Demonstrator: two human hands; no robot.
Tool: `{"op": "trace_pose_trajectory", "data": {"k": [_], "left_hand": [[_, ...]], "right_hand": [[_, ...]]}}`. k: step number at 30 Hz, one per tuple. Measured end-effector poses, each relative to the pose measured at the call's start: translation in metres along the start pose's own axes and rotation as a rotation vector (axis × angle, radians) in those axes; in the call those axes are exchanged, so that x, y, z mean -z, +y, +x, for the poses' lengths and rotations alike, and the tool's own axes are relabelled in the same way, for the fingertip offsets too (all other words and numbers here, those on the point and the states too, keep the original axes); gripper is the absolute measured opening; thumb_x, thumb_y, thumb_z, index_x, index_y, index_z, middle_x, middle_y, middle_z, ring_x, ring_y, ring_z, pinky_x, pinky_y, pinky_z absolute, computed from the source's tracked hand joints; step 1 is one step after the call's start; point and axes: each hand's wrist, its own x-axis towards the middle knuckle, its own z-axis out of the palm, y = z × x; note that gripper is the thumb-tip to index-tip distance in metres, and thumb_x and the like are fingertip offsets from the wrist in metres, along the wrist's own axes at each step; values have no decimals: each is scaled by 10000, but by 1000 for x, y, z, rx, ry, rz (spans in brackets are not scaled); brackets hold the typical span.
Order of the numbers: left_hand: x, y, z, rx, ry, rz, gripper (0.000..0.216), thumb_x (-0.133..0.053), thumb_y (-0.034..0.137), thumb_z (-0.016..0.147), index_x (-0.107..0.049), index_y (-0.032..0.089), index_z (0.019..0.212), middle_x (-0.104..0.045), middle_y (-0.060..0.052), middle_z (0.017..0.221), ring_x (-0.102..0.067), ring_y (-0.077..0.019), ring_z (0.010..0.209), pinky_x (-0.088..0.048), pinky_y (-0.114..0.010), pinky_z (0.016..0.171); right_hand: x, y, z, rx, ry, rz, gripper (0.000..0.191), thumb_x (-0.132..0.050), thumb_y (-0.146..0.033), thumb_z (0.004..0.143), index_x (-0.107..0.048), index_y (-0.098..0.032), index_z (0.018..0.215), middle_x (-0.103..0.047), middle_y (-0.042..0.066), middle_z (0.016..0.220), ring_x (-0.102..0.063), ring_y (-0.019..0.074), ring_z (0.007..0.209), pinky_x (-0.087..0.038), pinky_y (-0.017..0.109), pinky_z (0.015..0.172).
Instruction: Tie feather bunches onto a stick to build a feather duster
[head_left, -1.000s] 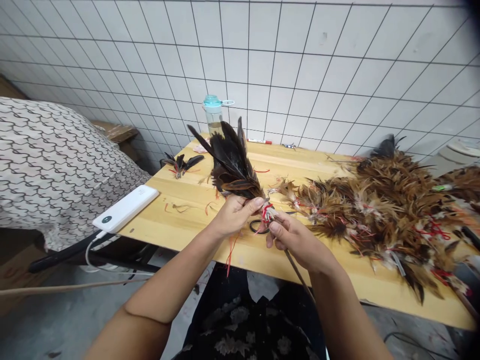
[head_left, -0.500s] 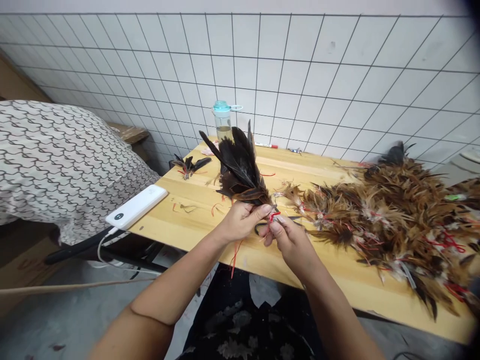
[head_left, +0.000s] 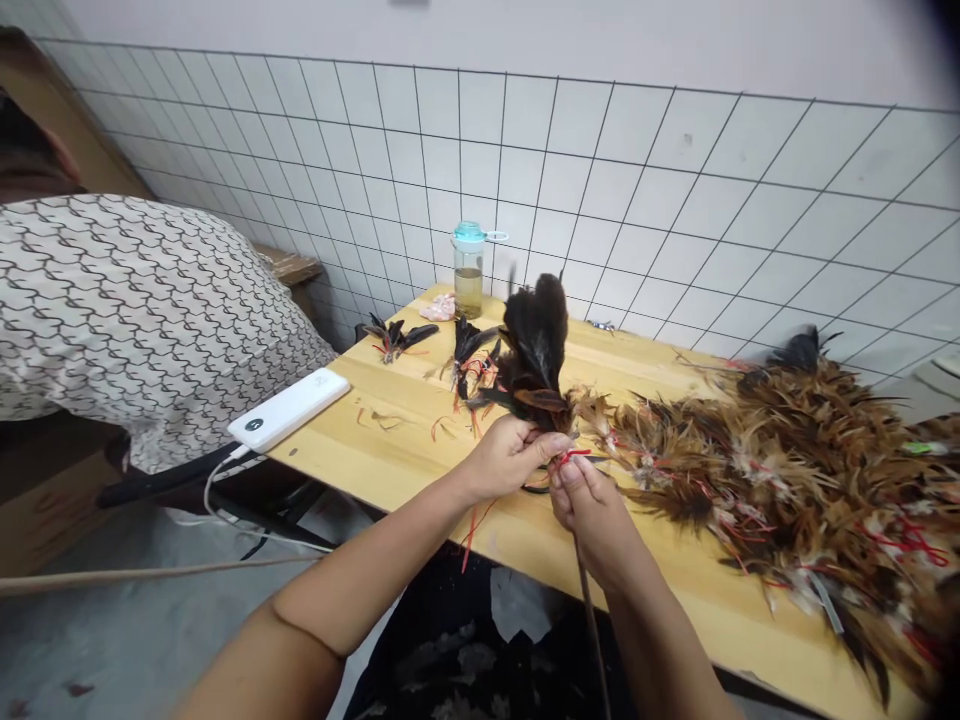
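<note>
My left hand [head_left: 508, 457] is closed around the base of a bunch of dark brown-black feathers [head_left: 534, 350], which stands up over the wooden table [head_left: 390, 450]. Right beside it, my right hand [head_left: 592, 510] pinches the bound end of the bunch, where red string [head_left: 570, 455] is wrapped. A thin stick [head_left: 592, 620] runs down from that hand toward me. A large heap of brown and orange feather bundles [head_left: 772, 450] with red ties lies just right of my hands.
A white power bank [head_left: 289, 422] with a cable lies at the table's left edge. A bottle with a teal lid [head_left: 468, 268] stands by the tiled wall. Small dark feather tufts [head_left: 394, 337] lie behind. A person in patterned cloth [head_left: 127, 320] sits at left.
The feather bunch has turned and swung a little rightward, uncovering a small dark tuft with red string on the table behind it. My right hand has closed in under the bunch's bound end.
</note>
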Motion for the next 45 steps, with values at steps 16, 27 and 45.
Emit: {"op": "trace_pose_trajectory", "data": {"k": [16, 27, 45], "left_hand": [[-16, -22, 23, 149, 226, -882, 501, -833, 249, 622, -347, 149, 552, -270, 83, 517, -262, -14, 455, -266, -129, 419], [-17, 0, 10, -5, 185, -818, 180, -720, 266, 786, -633, 112, 754, -452, 31, 639, -281, -26, 511, -337, -158, 507], [-12, -26, 22, 57, 160, -969, 109, -700, 178, 787, -621, 114, 747, -524, 24, 699, -317, -11, 493, -397, -164, 549]], "right_hand": [[17, -15, -16, -126, -232, 300, 477, -681, -567, 767, -427, -177, 660, -296, -82, 541, -117, 24, 438, -98, 195, 414], [25, -32, -3, -65, -83, 240, 411, -726, -518, 729, -499, -177, 767, -292, -98, 529, -120, 20, 432, -95, 175, 411], [34, -20, 4, -76, 35, 254, 530, -810, -468, 641, -352, -206, 690, -407, -86, 515, -216, 7, 405, -115, 150, 398]]}}
